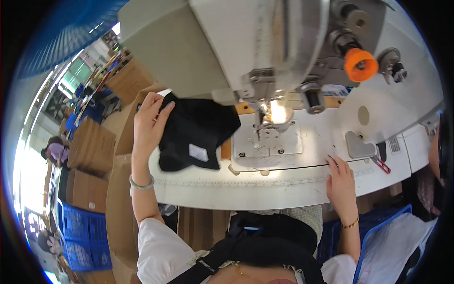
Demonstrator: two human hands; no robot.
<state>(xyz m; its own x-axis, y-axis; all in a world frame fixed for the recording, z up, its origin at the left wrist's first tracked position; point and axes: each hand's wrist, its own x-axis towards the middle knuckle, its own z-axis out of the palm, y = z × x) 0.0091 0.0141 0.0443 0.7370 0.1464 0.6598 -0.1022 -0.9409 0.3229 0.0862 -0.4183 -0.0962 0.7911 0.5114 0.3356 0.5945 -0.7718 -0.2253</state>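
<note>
My left hand (150, 124) pinches the upper edge of a black fabric piece (198, 130) between thumb and fingers. The cloth hangs to the left of the sewing machine's needle area, and a small white label (198, 153) shows on it. My right hand (341, 182) rests low over the white machine table, right of the metal needle plate (288, 142). Its fingers are drawn together around a thin dark tip too small to name. Under the lit machine head, the presser foot (261, 132) stands apart from the cloth.
Red-handled snips (381, 165) lie at the table's right side. A ruler strip (227, 182) runs along the front edge of the white table (213, 199). Cardboard boxes (92, 146) and a blue crate (85, 227) stand at left. Another blue crate (378, 225) with white plastic sits lower right.
</note>
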